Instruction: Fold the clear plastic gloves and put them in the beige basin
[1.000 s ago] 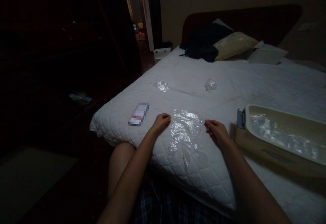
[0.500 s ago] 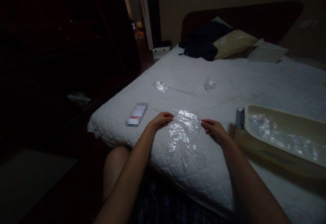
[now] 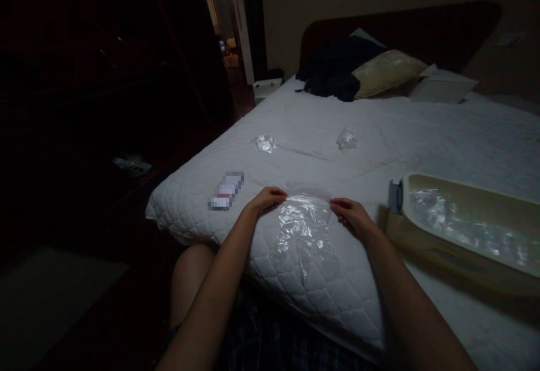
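A clear plastic bag [image 3: 304,230] lies flat on the near corner of the white quilted bed [image 3: 320,134]. My left hand [image 3: 266,199] pinches the bag's far left corner. At the far right corner, my right hand [image 3: 353,218] pinches the same bag. The far edge of the bag is folded toward me between the two hands. Both forearms reach in from below.
Two crumpled clear plastic pieces [image 3: 265,143] [image 3: 346,139] lie farther up the bed. A small flat packet [image 3: 226,190] lies left of my left hand. A beige box [image 3: 464,227] holding clear plastic sits at the right. Pillows [image 3: 388,71] and dark cloth [image 3: 333,70] are at the headboard.
Both hands moved from beside the bag to its far corners, pinched them, and drew the far edge toward me, shortening the bag.
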Tool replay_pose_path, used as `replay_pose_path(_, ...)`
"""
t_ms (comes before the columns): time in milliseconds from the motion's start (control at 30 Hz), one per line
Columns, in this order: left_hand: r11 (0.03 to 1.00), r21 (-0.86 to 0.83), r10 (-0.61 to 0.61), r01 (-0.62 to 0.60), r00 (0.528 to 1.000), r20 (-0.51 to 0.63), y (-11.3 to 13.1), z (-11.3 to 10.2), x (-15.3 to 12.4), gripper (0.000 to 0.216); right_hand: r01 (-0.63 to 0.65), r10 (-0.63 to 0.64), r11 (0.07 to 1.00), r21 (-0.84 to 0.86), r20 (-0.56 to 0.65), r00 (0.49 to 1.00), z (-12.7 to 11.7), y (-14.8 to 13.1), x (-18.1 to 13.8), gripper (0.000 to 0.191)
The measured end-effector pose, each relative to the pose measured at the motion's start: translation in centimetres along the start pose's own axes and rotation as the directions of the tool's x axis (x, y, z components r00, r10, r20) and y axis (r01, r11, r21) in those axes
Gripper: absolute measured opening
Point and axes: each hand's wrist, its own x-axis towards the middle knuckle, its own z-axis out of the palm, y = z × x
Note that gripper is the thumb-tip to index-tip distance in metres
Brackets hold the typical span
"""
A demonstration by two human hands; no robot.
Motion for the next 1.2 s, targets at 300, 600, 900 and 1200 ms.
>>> replay_pose_path(300, 0.999, -0.043, 0.018, -0.018, 1.0, 0.012, -0.7, -0.1, 0.2, 0.036, 0.014, -0.013, 0.999, 0.034, -0.036, 0.999, 0.2, 0.0, -0.6, 0.037)
replay_pose_path(600, 0.998, -0.05, 0.041, -0.04, 0.999, 0.01, -0.6, -0.1, 0.1, 0.032, 0.007, -0.006, 0.997, 0.07, -0.017, 1.0, 0.1, -0.1, -0.7, 0.035)
replay_pose_path(900, 0.997, -0.068, 0.041, -0.039, 0.999, 0.023, -0.7, -0.2, 0.1, 0.028, -0.002, 0.002, 0.998, 0.055, -0.011, 1.0, -0.1, 0.1, -0.8, 0.031)
replay_pose_path(1200, 0.994, -0.113, 0.012, -0.01, 1.0, 0.021, 0.0, 0.0, -0.4, 0.027, -0.021, 0.022, 0.997, 0.068, -0.019, 1.0, 0.1, -0.4, -1.2, 0.031)
